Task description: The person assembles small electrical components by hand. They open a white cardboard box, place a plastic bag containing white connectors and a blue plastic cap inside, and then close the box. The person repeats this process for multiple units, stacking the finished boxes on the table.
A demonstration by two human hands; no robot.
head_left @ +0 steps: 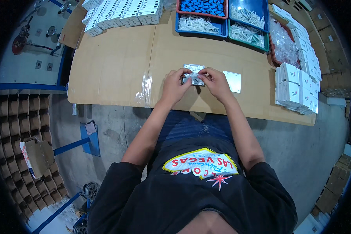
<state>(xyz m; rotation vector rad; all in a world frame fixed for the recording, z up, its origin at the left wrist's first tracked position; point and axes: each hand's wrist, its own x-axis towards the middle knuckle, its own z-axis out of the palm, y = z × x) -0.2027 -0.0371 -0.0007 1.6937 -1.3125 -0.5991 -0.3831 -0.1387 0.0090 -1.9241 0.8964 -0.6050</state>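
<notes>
A small, crumpled, clear plastic piece (194, 76) is pinched in the grip of the left hand (174, 86) and right hand (217, 84), maybe because it's slippery, over a square white-and-silver plate (195, 67) on the brown cardboard-topped bench (113, 70). A flat, shiny white panel (233, 81) lies near the right hand, perhaps for easy reach; a blue plastic tray (201, 35) sits farther off.

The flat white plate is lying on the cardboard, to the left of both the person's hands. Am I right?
Not quite: the side is wrong. In the head view, the flat white plate is lying on the cardboard, but to the right of both the left hand and the right hand.
</notes>
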